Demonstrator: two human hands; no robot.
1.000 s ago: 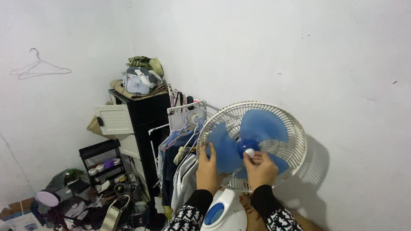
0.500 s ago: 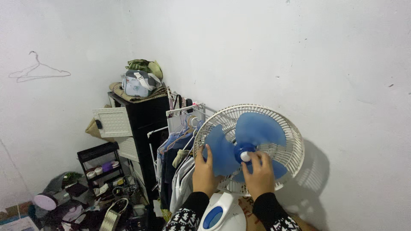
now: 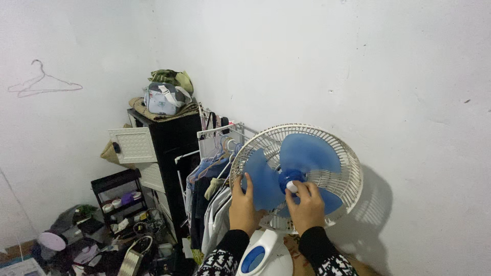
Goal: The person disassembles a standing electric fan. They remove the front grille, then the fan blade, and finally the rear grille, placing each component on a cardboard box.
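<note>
So you've got the fan [image 3: 296, 176] right in front of you against the white wall [image 3: 358, 61], front grille off, blue blades [image 3: 307, 153] exposed inside the white rear cage [image 3: 353, 174]. Your left hand [image 3: 242, 204] is flat and open against the left blade, steadying it, while your right hand [image 3: 306, 204] pinches the small white cap [image 3: 291, 187] at the hub w/ thumb and fingertips. Those blades look like thin plastic imo: light, bendy, prob easy to crack at the root, so brace near the hub rather than the tips. The cap is small and smooth, likely slippery, so grip it w/ fingertips around its sides. The cage is thin wire-like ribs, don't lean on it. The white and blue base [image 3: 263, 255] sits just below your wrists. Packaging-wise not much: what may be a cardboard box at the bottom left corner [image 3: 20, 267], can't really tell. A grey and white bag [image 3: 166, 98] sits atop the black cabinet [image 3: 174, 153], clothes rack [image 3: 212, 168] beside it, wire hanger [image 3: 41, 84] on the left wall.
</note>
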